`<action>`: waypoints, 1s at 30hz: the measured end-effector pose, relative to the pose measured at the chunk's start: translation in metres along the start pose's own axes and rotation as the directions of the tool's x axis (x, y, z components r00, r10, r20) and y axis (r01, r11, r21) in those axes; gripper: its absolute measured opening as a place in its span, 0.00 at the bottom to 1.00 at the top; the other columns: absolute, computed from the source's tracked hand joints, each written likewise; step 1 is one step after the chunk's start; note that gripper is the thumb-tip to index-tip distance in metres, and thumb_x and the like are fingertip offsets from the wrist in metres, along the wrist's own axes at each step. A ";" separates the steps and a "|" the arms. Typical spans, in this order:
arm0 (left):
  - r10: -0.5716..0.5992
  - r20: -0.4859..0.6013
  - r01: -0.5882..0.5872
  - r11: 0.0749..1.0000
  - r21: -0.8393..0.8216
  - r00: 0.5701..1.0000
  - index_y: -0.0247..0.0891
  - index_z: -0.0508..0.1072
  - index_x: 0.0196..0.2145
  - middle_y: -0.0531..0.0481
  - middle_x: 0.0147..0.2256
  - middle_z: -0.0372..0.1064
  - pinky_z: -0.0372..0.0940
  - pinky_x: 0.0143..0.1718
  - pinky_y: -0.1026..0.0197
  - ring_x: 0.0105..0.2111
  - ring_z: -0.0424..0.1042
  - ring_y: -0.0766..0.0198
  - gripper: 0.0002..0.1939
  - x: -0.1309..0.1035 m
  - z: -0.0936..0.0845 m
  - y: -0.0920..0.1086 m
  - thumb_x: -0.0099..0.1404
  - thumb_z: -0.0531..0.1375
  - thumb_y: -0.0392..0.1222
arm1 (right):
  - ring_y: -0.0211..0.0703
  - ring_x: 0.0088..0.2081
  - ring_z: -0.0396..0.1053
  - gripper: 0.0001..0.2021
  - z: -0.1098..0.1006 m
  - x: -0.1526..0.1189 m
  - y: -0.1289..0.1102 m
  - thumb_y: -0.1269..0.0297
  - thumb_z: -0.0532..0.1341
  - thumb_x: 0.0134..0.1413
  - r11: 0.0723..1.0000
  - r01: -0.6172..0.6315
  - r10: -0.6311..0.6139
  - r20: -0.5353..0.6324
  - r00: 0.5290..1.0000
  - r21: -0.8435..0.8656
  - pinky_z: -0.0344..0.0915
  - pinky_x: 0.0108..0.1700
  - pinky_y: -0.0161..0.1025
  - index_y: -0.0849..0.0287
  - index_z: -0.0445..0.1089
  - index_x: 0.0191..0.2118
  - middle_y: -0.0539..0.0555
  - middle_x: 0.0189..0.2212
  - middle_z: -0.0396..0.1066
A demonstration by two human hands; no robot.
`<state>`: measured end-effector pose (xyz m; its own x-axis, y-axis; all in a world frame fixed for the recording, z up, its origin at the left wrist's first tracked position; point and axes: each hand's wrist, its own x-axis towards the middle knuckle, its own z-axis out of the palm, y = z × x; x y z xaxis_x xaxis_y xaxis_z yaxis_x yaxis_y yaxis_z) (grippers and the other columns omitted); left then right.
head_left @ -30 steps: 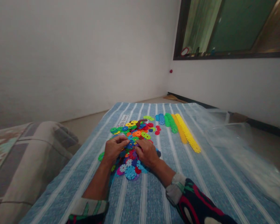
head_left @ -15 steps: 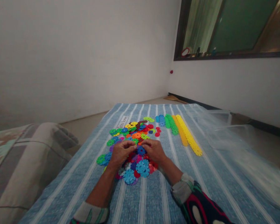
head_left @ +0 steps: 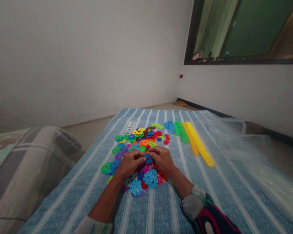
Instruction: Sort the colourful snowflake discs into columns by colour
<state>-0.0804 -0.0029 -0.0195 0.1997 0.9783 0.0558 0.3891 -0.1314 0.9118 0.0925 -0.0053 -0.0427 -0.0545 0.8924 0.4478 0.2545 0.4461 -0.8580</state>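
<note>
A pile of colourful plastic snowflake discs (head_left: 150,178) lies on a striped cloth. Over its middle, my left hand (head_left: 132,162) and my right hand (head_left: 162,158) come close together, thumbs and fingers pinched. A dark blue snowflake disc (head_left: 148,158) shows between the fingertips, and both hands appear to grip its edges. The fingers partly cover it. Light blue discs (head_left: 136,188) lie nearest me, below the hands. Green and blue discs (head_left: 106,168) spread out to the left, orange ones (head_left: 144,143) beyond the fingers.
Right of the pile lie rows of yellow discs (head_left: 200,144), orange-yellow discs (head_left: 192,141), green discs (head_left: 182,131) and blue discs (head_left: 170,126). Clear plastic containers (head_left: 244,143) stand along the right side of the striped cloth (head_left: 166,211). A cloth-covered seat (head_left: 46,162) is at left.
My left thumb has moved slightly right and down, to the edge of the blue disc. My right hand stays nearly in place. The view has shifted a little.
</note>
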 end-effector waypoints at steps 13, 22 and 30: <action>0.069 -0.196 -0.064 0.998 0.029 0.978 0.39 0.78 0.24 0.52 0.23 0.73 0.63 0.27 0.63 0.25 0.69 0.63 0.11 0.001 -0.003 -0.005 0.49 0.63 0.49 | 0.37 0.30 0.72 0.10 -0.057 0.060 0.002 0.74 0.61 0.50 0.816 0.211 0.021 0.394 0.919 -0.537 0.62 0.34 0.31 0.55 0.77 0.34 0.47 0.28 0.77; 0.106 -0.443 -0.022 0.981 0.190 0.890 0.42 0.76 0.24 0.51 0.25 0.74 0.65 0.32 0.60 0.27 0.71 0.60 0.10 0.004 -0.022 -0.021 0.53 0.60 0.50 | 0.47 0.41 0.73 0.13 -0.125 0.137 0.056 0.75 0.58 0.54 0.447 0.070 0.210 0.180 0.961 -0.892 0.61 0.38 0.36 0.56 0.78 0.39 0.57 0.38 0.78; 0.152 -0.414 -0.032 0.958 0.284 0.897 0.41 0.76 0.24 0.52 0.26 0.74 0.66 0.33 0.61 0.27 0.72 0.61 0.14 0.002 -0.021 -0.022 0.55 0.58 0.52 | 0.48 0.44 0.72 0.14 -0.122 0.143 0.072 0.74 0.57 0.54 0.286 0.140 0.317 0.231 0.920 -0.948 0.61 0.40 0.35 0.56 0.77 0.42 0.59 0.42 0.76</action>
<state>-0.1076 0.0057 -0.0306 -0.1339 0.9243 0.3575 0.6221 -0.2024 0.7564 0.2212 0.1466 -0.0098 -0.1931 0.9777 0.0822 0.9804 0.1890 0.0560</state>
